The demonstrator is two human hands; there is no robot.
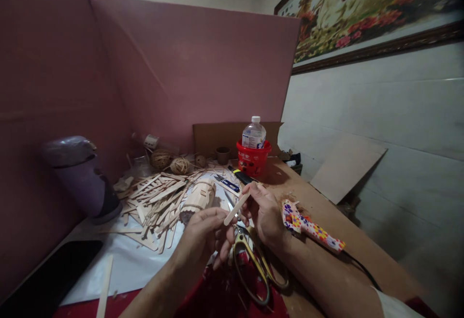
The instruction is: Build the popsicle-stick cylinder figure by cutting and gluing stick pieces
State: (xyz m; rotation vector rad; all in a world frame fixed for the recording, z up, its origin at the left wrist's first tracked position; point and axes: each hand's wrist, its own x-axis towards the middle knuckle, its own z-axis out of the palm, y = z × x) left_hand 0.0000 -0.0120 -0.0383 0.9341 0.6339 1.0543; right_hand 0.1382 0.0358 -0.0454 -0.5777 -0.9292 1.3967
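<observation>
My left hand (208, 236) and my right hand (266, 214) together hold one pale wooden craft stick (236, 208), each pinching an end, with the stick slanting up to the right. Large scissors with yellow handles (253, 265) lie on the table just below both hands. A small model built of sticks (198, 197) stands right behind my left hand. A glue gun with a flowered pattern (311, 227) lies to the right of my right wrist, its black cord trailing toward the near edge.
A heap of loose craft sticks (155, 202) covers the white sheet at the left. Behind it are twine balls (170, 162), a red basket (253, 159) with a water bottle (253, 133), a blue snipper (226, 182), a purple appliance (79, 175) and a black phone (50, 279). Pink boards wall the table.
</observation>
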